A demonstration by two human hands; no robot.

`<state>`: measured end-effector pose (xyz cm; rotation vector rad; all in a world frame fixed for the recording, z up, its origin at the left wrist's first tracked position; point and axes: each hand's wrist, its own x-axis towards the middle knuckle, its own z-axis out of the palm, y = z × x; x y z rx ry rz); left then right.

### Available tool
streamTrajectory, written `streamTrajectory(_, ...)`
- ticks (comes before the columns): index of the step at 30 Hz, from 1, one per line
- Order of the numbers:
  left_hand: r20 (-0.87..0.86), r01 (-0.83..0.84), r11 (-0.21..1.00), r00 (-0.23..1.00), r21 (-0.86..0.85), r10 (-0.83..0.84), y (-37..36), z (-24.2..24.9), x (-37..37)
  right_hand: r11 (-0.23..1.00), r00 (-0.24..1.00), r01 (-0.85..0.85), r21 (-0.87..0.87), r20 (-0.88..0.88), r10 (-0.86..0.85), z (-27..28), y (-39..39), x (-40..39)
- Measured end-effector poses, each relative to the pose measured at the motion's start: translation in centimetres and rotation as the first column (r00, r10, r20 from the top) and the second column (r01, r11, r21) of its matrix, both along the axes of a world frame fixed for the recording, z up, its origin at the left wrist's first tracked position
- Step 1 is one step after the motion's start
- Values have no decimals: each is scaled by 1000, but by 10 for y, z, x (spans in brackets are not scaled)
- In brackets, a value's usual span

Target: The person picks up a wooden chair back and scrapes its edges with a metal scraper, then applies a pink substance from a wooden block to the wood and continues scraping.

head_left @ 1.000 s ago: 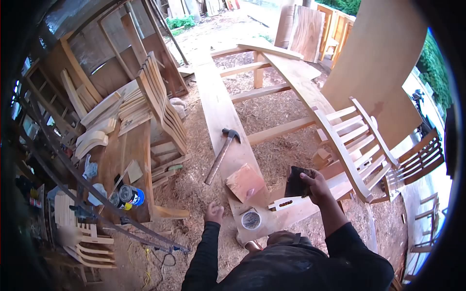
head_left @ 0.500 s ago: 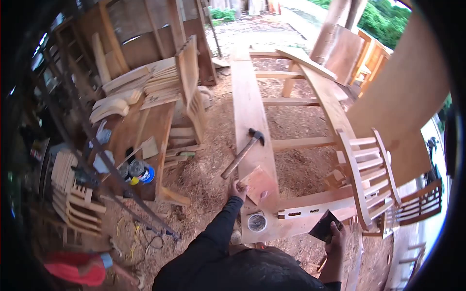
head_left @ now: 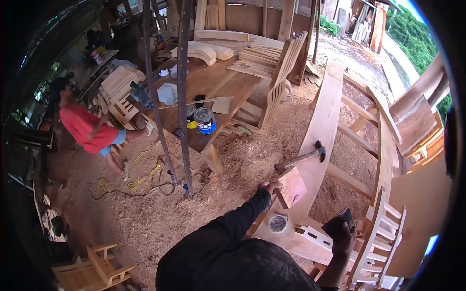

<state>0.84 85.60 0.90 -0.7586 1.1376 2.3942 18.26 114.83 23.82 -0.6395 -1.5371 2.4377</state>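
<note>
My left hand (head_left: 270, 186) is closed on the near-left edge of a small pinkish wooden board (head_left: 295, 186), which sits over a long plank (head_left: 326, 109). Just beyond the board, a hammer (head_left: 302, 159) lies on the plank. My right hand (head_left: 345, 235), out to the right, grips a dark, flat, square-cornered piece (head_left: 338, 222) whose kind I cannot make out. Between my hands are a round tub (head_left: 277, 224) with greyish contents and a pale wooden bar with slots (head_left: 313, 236).
A slatted chair back (head_left: 381, 237) leans at the right. On the left, a workbench (head_left: 204, 136) carries a blue can (head_left: 205, 120) and stacked wooden parts, behind metal posts (head_left: 183, 97). A person in a red shirt (head_left: 85, 123) walks farther left. Yellow cord (head_left: 145, 169) lies among shavings.
My view has swung left, bringing the workbench and the person in red more fully into sight. Both hands keep hold of the same things; the hammer stays on the plank.
</note>
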Motion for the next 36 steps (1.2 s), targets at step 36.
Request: streamTrajectory(36, -293, 350, 932, 904, 93, -310, -51, 275, 58, 854, 924, -375, 362, 66, 378, 27, -138, 2)
